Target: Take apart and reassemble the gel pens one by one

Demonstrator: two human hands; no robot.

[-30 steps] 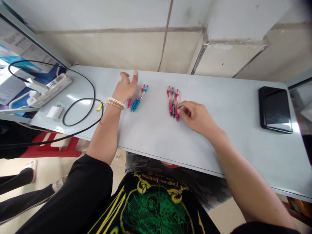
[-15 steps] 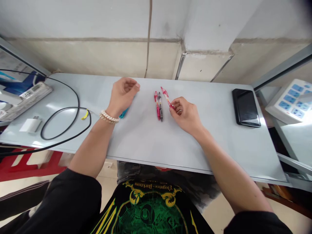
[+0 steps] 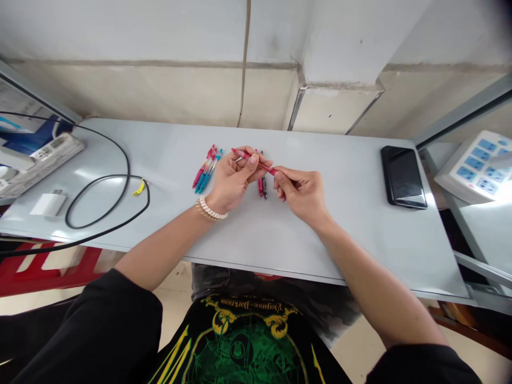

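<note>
left hand (image 3: pixel 233 182) and right hand (image 3: pixel 300 193) both grip one red pen (image 3: pixel 269 169); blue pens (image 3: pixel 203 182) lie at left.

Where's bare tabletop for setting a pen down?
Bare: between the right hand and the black rectangular device; more narrowly, between the black cable and the left pen cluster. Crowded: around the left hand; near the power strip and white charger.

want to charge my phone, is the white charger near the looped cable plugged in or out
Out: the white charger lies loose on the table, its prongs bare, apart from the power strip.
</note>
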